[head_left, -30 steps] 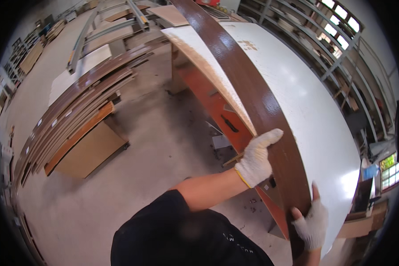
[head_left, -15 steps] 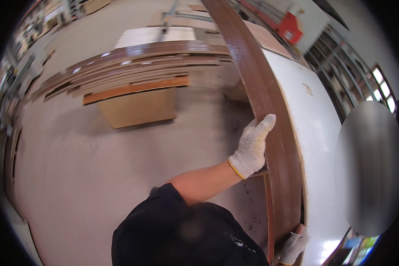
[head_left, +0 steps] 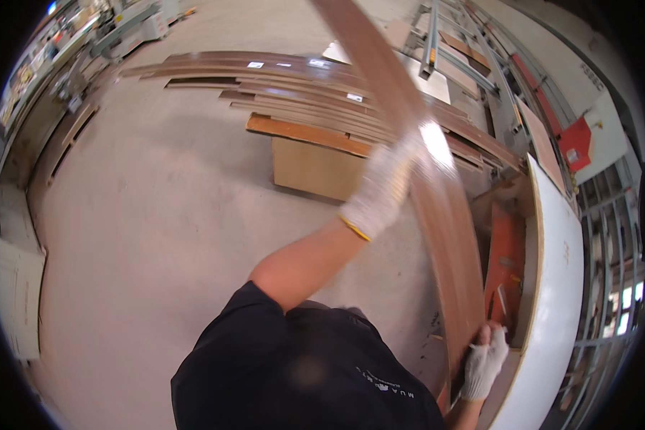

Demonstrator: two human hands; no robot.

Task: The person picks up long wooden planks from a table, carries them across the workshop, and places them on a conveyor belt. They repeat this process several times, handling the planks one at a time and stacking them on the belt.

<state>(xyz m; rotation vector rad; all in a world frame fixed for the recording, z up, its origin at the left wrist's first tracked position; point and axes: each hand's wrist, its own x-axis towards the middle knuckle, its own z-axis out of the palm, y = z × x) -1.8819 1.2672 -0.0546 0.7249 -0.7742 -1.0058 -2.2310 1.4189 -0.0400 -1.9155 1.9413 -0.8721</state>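
Observation:
A long, glossy brown wooden board (head_left: 437,208) slants across the view, from the top middle down to the lower right. My left hand (head_left: 381,188), in a white knitted glove with a yellow cuff, is closed on the board's left edge about midway; motion blurs its fingers a little. Lower down, my right hand (head_left: 486,362), gloved too, grips the right edge close to the near end. To the right of the board stands a white-topped bench (head_left: 555,265). An orange-red panel (head_left: 504,261) shows in the gap between the two.
Beyond the board, several similar brown boards (head_left: 301,82) lie side by side on a light-brown box-shaped support (head_left: 312,168). Grey metal racks (head_left: 609,244) line the right side. A red box-like part (head_left: 575,145) is at the far right. Machinery (head_left: 64,86) stands far left.
The board has swung away from the white-topped bench, opening a gap on its right. My left hand has moved up and left with it; my right hand has come further up into view.

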